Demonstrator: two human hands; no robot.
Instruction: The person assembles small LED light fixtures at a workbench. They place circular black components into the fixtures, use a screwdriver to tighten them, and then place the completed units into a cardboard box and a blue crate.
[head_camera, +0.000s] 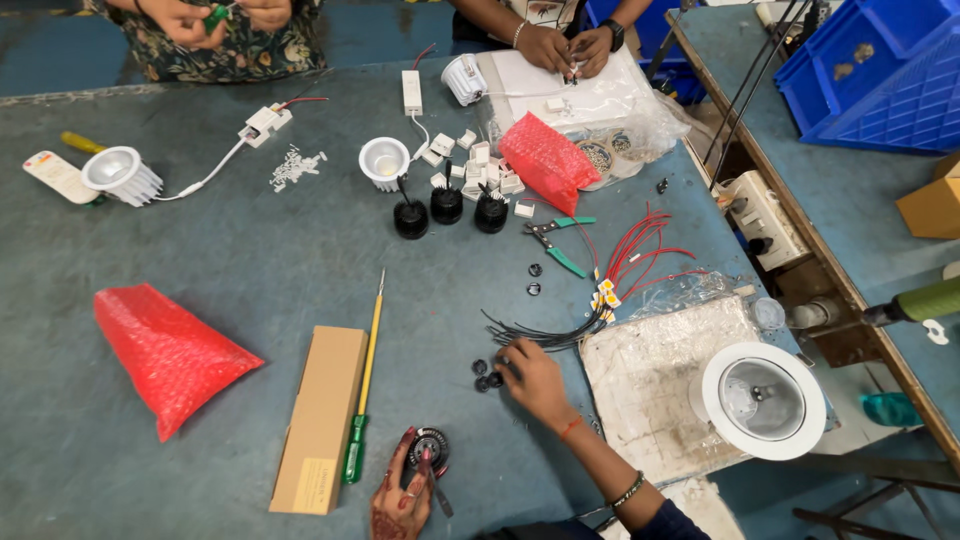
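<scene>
Two hands on the table: left hand (403, 498) grips a round black part (430, 445) near the cardboard box (322, 417); right hand (533, 379) pinches small black rings (483, 374) beside the black wire bundle (545, 335).

A lamp-assembly workshop: wire bundles (620, 270), pliers (556, 240), downlight housings (763, 400).
</scene>
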